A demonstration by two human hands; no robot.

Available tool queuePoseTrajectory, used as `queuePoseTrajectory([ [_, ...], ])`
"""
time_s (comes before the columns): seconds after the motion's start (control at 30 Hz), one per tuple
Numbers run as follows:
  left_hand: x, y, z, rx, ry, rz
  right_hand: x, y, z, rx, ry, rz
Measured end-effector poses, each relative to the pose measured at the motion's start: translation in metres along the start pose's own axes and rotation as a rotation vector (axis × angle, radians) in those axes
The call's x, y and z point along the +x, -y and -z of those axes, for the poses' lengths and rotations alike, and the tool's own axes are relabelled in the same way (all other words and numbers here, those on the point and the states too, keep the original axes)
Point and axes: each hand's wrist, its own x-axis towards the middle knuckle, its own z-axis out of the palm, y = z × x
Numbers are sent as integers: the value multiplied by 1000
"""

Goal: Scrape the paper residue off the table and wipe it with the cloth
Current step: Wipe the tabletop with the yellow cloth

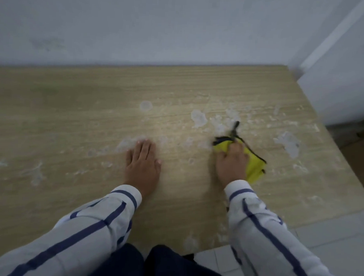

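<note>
A light wooden table (78, 104) carries white paper residue (198, 117) in patches across its middle and right side. My right hand (231, 161) presses a folded yellow cloth (254, 164) with a dark edge flat on the table. A thin dark tool (234, 129) pokes out past the fingers toward the residue, its lower part hidden under my hand and the cloth. My left hand (142, 161) lies flat on the table, palm down with the fingers together, holding nothing.
A pale wall (161, 28) runs along the table's far edge, with a white corner post (335, 40) at the right. The table's right edge (347, 157) drops to a tiled floor (326, 240). More residue (289, 142) lies near that edge.
</note>
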Motion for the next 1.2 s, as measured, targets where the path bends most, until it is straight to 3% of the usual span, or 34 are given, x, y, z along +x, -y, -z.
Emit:
queuePoseTrajectory([
  [0.1,16,-32,-7,-11,-8,15,-17,36,-19,-6,224,461],
  [0.17,25,-50,-11,9,-9,14,-11,27,-16,-23,294,532],
  [0.27,37,-77,-17,-2,-6,22,25,-39,9,-42,169,452],
  [0.4,50,-112,-26,-21,-26,59,82,-138,60,-15,-25,15],
  [0.47,55,-128,-29,-20,-28,58,93,-142,73,34,-74,-140],
  [0.53,60,-142,-31,-22,-33,67,90,-109,65,101,-56,11],
  [0.63,69,-153,-34,-33,-36,90,63,-59,27,-29,258,545],
  [0.7,74,-156,-35,-26,-36,89,71,-63,21,-66,303,664],
  [0.77,79,-156,-34,-15,-38,87,99,-93,31,-57,191,593],
  [0.9,88,-161,-33,1,-24,67,159,-158,70,10,-22,69],
  [0.97,91,-165,-33,-7,-15,61,164,-140,75,114,-74,-44],
  [1.03,95,-169,-34,-3,-15,54,153,-94,59,149,-61,175],
  [1.1,99,-171,-34,3,-16,66,132,-50,32,98,102,478],
  [1.2,108,-177,-34,12,-20,87,136,-42,16,37,294,656],
])
